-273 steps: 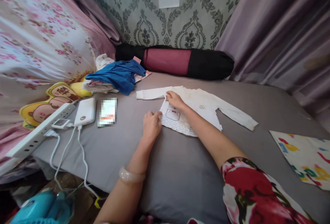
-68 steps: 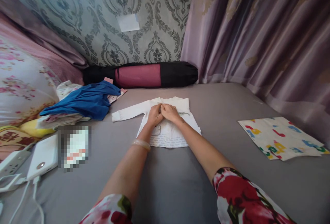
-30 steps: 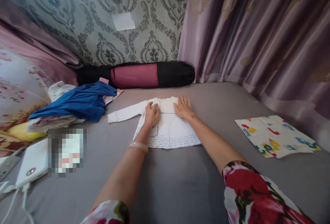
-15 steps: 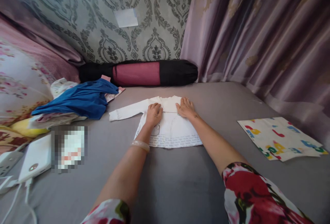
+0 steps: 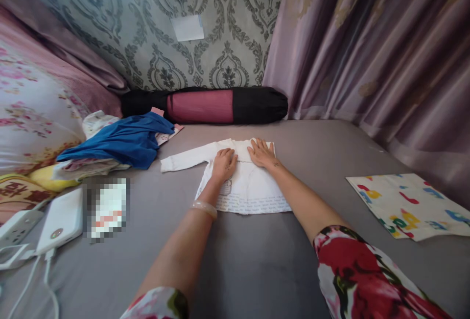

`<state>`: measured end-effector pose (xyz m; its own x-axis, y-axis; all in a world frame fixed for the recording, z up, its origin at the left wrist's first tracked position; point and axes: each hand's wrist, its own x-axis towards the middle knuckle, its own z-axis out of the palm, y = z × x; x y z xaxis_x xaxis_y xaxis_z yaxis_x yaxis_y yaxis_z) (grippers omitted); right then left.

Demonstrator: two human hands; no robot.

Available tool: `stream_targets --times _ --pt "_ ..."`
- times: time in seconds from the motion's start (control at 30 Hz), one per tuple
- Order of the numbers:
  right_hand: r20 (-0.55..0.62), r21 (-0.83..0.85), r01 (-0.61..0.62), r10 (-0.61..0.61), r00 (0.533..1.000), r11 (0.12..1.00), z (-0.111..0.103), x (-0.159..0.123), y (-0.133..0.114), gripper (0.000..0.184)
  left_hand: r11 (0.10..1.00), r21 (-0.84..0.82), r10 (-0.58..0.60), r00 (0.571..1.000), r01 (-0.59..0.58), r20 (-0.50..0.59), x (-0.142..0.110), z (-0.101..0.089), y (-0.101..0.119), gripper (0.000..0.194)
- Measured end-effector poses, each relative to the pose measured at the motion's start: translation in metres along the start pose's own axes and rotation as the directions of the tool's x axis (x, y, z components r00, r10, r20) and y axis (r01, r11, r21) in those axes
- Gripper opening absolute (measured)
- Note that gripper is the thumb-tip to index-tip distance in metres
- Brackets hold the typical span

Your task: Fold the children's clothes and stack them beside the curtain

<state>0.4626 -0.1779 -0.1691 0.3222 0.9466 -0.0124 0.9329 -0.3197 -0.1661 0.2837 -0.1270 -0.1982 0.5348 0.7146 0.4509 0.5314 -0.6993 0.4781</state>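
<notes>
Two hands palm-down on a white shirt (image 5: 253, 184), itself flat on the grey sheet (image 5: 260, 265). Right hand (image 5: 263, 155): fingers spread wide near the folded shoulder edge. Left hand (image 5: 224, 163): fingers slightly bent on the chest. One sleeve appears tucked across; other sleeve (image 5: 189, 158) lies outstretched. Best handling, I judge: left anchors lightly, right smooths outward, crease straight, hem undisturbed.

Rests left hand (image 5: 224, 164) and right hand (image 5: 261, 153) on a shirt (image 5: 253, 184) on the bed (image 5: 253, 260); has a clothes pile (image 5: 117, 141) to the left, a power bank (image 5: 63, 217) before that, a cloth (image 5: 407, 201) to the right, and a bag (image 5: 205, 106) behind, between shirt and wall (image 5: 143, 10).
</notes>
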Motion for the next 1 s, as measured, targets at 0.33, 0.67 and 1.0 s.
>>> stream_targets --times 0.33,0.67,1.0 --pt "0.048 -0.048 -0.013 0.015 0.999 0.999 -0.001 0.0 0.001 0.063 0.999 0.052 0.009 0.999 -0.007 -0.044 0.0 0.004 -0.004 0.029" --pt "0.064 0.014 -0.018 0.017 0.998 1.0 -0.011 0.001 -0.023 0.062 0.998 0.06 0.0 1.0 0.001 -0.014 0.0 0.004 -0.004 0.028" --pt "0.035 0.101 0.083 -0.087 0.996 0.991 0.004 -0.005 -0.058 0.06 0.999 -0.018 -0.029 0.999 0.029 -0.02 0.001 0.011 -0.016 0.05"
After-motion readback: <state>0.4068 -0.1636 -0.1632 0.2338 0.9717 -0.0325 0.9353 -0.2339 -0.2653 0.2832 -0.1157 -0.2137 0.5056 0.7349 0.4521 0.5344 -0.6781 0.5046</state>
